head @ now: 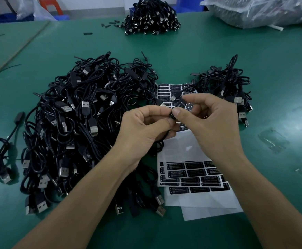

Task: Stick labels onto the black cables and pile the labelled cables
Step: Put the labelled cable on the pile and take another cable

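Above the label sheet (175, 89), our left hand (146, 128) pinches the black cable (171, 116) while our right hand (211, 121) pinches a label (180, 104) against it — we should square one edge first, then smooth outward.

We read "LED CONTROLLER" in white print on the black labels (176, 172) of the near sheet (182, 146). The smaller lines beneath it are too blurred for us to make out. On the far sheet (166, 90) we can read nothing.
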